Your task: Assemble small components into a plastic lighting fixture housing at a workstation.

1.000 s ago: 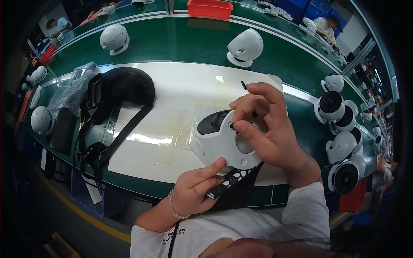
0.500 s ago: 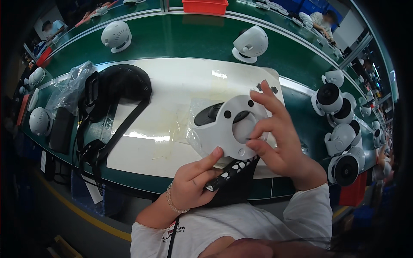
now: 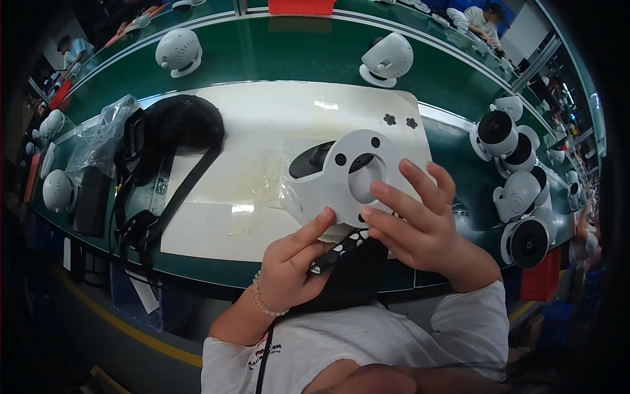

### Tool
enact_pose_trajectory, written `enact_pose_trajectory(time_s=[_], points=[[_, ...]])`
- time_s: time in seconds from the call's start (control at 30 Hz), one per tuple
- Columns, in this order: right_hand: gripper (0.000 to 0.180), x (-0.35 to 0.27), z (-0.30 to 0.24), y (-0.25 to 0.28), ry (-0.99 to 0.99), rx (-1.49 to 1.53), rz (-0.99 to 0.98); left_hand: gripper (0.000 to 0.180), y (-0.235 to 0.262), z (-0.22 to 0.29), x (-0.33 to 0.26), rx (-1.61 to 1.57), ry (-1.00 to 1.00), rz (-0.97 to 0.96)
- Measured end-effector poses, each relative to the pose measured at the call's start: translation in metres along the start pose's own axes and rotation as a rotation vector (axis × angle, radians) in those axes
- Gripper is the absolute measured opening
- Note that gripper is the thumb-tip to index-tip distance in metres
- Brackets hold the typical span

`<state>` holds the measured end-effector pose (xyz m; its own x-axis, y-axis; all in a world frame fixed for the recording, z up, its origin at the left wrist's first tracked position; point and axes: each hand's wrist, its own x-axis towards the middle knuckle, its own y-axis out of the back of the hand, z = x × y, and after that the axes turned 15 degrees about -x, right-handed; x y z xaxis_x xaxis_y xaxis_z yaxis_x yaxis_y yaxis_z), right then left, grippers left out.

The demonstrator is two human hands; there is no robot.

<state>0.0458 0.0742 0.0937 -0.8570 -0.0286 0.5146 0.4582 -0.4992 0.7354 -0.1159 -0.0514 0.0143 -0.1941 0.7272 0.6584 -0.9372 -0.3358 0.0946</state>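
A white camera point(image 3: 308, 192) is tipped so that its round base point(image 3: 333, 178) faces up, with a wide hole in the middle. Black round pads sit in two recesses at the base's far side. At the near recess shows another black pad point(image 3: 361, 218), touched by a fingertip of my right hand point(image 3: 423, 226), whose fingers are spread. My left hand point(image 3: 295, 262) is closed round the camera's near left edge, index finger on the base. Also in its grip is a black strip with white round spots point(image 3: 338, 251); clear plastic film point(image 3: 292, 200) hangs about the camera.
A white mat point(image 3: 216, 226) covers the green bench. A black strapped bag point(image 3: 187, 125) and a clear plastic bag point(image 3: 108, 134) lie left. White cameras stand at the back point(image 3: 387, 59) and along the right point(image 3: 528, 243). A red bin point(image 3: 302, 6) is beyond; people work farther off.
The small black pad pinched in my right hand has gone onto the near recess, which was bare white. My right fingers have opened and moved down onto it.
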Motion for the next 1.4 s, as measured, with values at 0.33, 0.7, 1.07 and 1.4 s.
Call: enact_pose_trajectory(time_s=[0.33, 0.7, 1.07, 1.4], points=[[0.015, 0.013, -0.012, 0.003, -0.108, 0.616, -0.121, 0.024, 0.001, -0.006, -0.001, -0.023, -0.1, 0.005], [0.007, 0.001, 0.01, -0.001, -0.448, 0.65, -0.047, 0.025, 0.004, -0.007, -0.001, 0.073, -0.121, -0.025], [0.015, -0.018, 0.012, -0.017, -0.381, 0.375, -0.064, 0.018, 0.005, -0.003, 0.002, 0.084, -0.078, 0.008], [0.04, 0.008, 0.028, -0.022, -0.997, 1.717, -0.439, 0.025, 0.011, -0.009, -0.003, 0.093, -0.117, -0.017]])
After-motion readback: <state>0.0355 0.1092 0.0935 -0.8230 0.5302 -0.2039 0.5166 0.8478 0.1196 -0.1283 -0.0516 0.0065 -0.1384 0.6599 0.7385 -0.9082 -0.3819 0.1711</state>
